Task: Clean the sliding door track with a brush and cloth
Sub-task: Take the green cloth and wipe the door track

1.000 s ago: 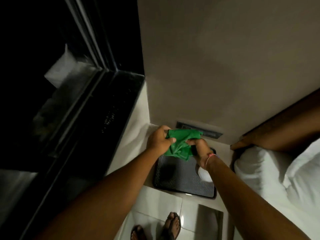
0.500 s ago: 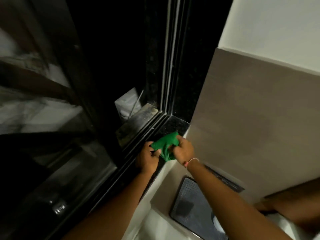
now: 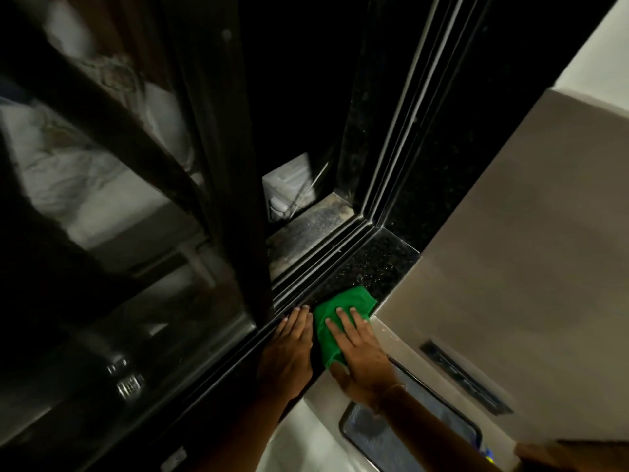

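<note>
A green cloth lies spread on the black speckled stone sill beside the sliding door track. My right hand lies flat on the cloth with its fingers spread, pressing it down. My left hand rests flat next to it on the sill's inner edge, its fingertips touching the track's nearest rail and the cloth's left edge. The dark-framed glass sliding door stands to the left of the hands. No brush is in view.
A grey-beige wall panel rises at the right, with a dark slot low on it. A dark tray lies below my right forearm. Beyond the track, a dusty outer ledge and a pale box sit.
Both hands held the bunched cloth in the air, then carried it to the sill. Now the cloth is spread flat under my right palm and my left hand has let go.
</note>
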